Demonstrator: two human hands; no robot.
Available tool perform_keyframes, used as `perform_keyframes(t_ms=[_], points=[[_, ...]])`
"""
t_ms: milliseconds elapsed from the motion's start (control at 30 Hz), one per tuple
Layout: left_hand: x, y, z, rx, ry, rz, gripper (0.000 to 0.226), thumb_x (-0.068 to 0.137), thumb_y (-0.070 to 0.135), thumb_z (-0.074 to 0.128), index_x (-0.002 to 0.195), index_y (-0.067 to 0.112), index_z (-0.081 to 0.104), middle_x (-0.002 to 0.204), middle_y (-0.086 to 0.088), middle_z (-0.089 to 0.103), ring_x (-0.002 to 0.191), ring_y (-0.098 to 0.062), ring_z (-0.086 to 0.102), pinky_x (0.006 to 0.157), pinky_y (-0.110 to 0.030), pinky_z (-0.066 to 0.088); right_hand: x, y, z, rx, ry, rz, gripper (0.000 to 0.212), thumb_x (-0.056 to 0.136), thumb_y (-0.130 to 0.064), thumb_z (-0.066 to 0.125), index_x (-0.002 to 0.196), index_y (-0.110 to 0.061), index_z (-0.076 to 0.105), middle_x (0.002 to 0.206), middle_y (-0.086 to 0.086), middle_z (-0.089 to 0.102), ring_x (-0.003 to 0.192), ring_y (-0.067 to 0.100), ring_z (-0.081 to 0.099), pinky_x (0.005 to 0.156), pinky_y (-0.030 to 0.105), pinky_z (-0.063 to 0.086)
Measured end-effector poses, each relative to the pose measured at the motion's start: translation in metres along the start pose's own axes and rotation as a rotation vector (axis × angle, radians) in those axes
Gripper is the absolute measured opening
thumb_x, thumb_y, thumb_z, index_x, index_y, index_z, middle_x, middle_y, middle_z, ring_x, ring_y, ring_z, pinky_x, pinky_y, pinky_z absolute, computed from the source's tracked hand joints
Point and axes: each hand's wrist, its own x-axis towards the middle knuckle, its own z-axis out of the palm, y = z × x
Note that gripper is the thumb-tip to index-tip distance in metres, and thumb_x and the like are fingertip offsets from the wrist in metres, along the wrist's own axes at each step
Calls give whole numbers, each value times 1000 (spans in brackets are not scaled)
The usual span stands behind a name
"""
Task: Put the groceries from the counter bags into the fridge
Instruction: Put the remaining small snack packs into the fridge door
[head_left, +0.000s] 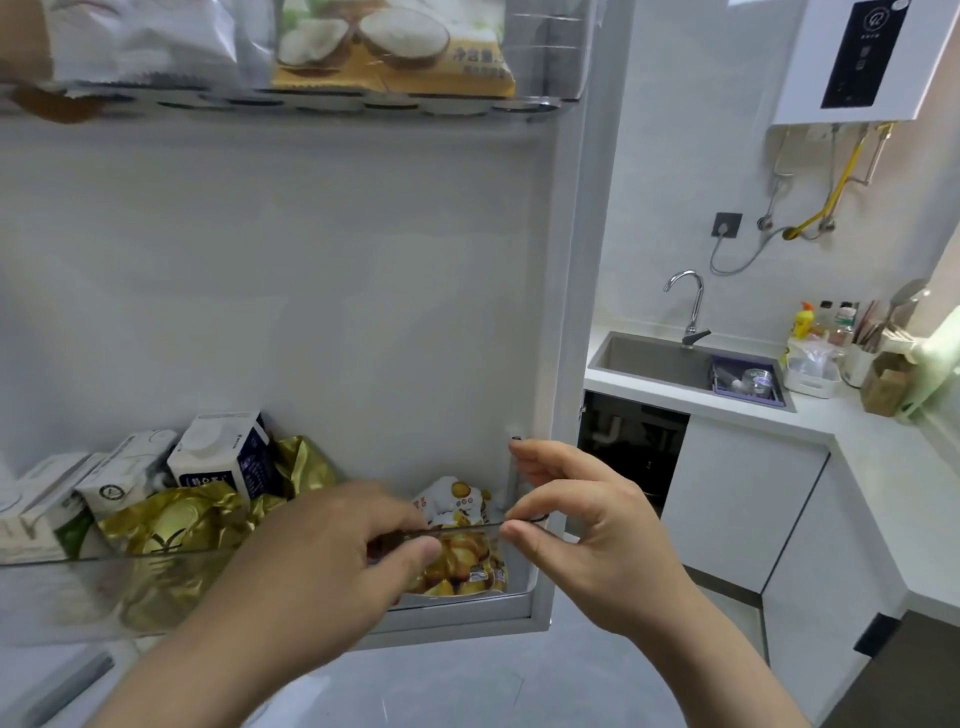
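- Currently seating a snack packet (460, 540) in the lower door bin (260, 556) of the open fridge, right end.
- Left hand (332, 561): fingers curled over the bin's clear front rim, touching the packet; a firm grip on it can't be confirmed.
- Right hand (576, 525): fingers bent, tips pinching the rim's right corner, holding nothing else.
- Advice: push packet down fully behind the rim, clear of the gold bag (182, 525).
- Packet: glossy, white top, yellow-brown food print, crumpled.
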Motion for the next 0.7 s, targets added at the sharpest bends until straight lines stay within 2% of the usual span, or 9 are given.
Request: perform_keyframes(t_ms=[67, 167, 233, 333, 467, 600, 700], points=[[-2, -8, 10, 42, 101, 57, 34, 80, 64, 45, 87, 42, 69, 71, 24, 57, 68, 4, 53, 54, -19, 43, 0, 2, 3, 4, 24, -10, 5, 79, -26, 79, 78, -30, 76, 127, -30, 52, 118, -11, 51, 91, 5, 42], [-3, -13, 19, 125, 217, 146, 29, 81, 55, 48, 79, 37, 71, 65, 26, 51, 59, 4, 47, 46, -10, 32, 0, 5, 6, 35, 72, -43, 4, 77, -35, 74, 76, -32, 75, 126, -25, 56, 117, -8, 54, 90, 6, 43], [-3, -12, 28, 144, 336, 204, 27, 83, 48, 53, 73, 31, 71, 64, 21, 52, 57, 1, 46, 44, -15, 33, 0, 8, 7, 70, 87, -58, 10, 77, -41, 70, 78, -33, 74, 125, -25, 57, 117, -6, 55, 90, 6, 44], [-4, -9, 43, 149, 532, 247, 29, 83, 43, 61, 66, 21, 69, 59, 12, 52, 53, -8, 46, 44, -25, 34, 2, 12, 8, 125, 105, -96, 7, 76, -41, 71, 76, -35, 74, 122, -23, 61, 117, -3, 57, 89, 7, 46], [-4, -6, 57, 174, 624, 172, 31, 82, 44, 64, 65, 19, 69, 60, 10, 54, 55, -13, 50, 52, -31, 36, 4, 23, 10, 172, 86, -95, 8, 75, -45, 71, 73, -37, 71, 125, -24, 59, 118, -2, 56, 90, 8, 46], [1, -1, 66, 153, 660, 58, 29, 81, 44, 63, 67, 20, 67, 64, 15, 50, 61, -10, 49, 57, -32, 35, 14, 38, 11, 175, 71, -212, 27, 85, -60, 60, 78, -34, 68, 125, -22, 57, 113, 0, 59, 91, 10, 47], [4, 7, 73, 171, 711, -26, 29, 80, 42, 63, 64, 18, 65, 63, 10, 53, 63, -12, 50, 60, -36, 37, 27, 54, 9, 188, -16, -317, 23, 87, -52, 62, 80, -30, 66, 126, -20, 55, 113, 3, 58, 91, 14, 47]])
